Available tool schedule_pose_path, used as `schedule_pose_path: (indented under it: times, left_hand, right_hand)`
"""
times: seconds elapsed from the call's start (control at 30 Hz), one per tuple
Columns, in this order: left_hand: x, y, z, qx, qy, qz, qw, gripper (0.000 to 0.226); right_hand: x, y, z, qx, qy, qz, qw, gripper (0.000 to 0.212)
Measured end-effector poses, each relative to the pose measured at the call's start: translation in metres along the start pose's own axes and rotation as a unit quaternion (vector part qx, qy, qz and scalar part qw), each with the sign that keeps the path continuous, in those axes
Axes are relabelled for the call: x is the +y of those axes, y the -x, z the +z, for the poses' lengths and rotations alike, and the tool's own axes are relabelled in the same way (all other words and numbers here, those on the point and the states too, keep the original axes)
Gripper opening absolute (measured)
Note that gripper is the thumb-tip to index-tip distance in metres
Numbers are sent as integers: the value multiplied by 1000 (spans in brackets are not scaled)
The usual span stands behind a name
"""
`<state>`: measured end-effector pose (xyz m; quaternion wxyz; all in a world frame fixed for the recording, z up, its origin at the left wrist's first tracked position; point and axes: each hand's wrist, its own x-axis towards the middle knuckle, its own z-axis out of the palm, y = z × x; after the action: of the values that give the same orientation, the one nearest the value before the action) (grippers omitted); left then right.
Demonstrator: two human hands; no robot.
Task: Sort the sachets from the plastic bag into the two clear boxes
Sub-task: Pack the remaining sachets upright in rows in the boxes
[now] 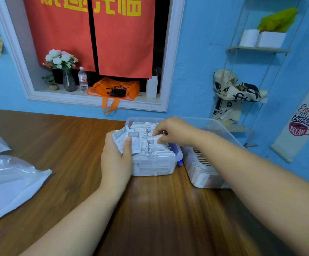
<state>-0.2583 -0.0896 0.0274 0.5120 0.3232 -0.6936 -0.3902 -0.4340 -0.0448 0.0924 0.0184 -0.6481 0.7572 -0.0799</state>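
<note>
In the head view, two clear boxes sit side by side toward the far edge of the wooden counter (159, 209), right of its middle. The left box (153, 167) is packed with white sachets (161, 151) standing on edge in tight rows that run from the near wall to the far wall. The left hand (115, 159) is at this box's near left corner, its fingers and thumb curled round a fanned bunch of sachets (136, 141) held upright with the printed faces toward the camera. The right hand (176, 131) reaches over the same box from the right, and its thumb and fingertips pinch a single sachet (155, 139) lying nearly flat above the rows, its long axis running left to right. This sachet is just beside the bunch. The right box (201, 176), partly under the right forearm, holds brownish sachets (202, 157) on edge. The crumpled plastic bag (11, 182) lies at the counter's left edge, well apart from both hands.
</note>
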Motion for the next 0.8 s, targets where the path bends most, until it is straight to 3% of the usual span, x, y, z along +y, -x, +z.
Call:
schedule_pose_path:
  times: [0.37, 0.8]
  left_hand:
    - [-4, -2, 0, -10, -2, 8, 1000, 22]
    - [-5, -2, 0, -20, -3, 1, 1000, 21]
  right_hand:
    - [1, -9, 5, 4, -3, -6, 1000, 9]
    - [5, -10, -3, -39, -13, 14, 999, 10]
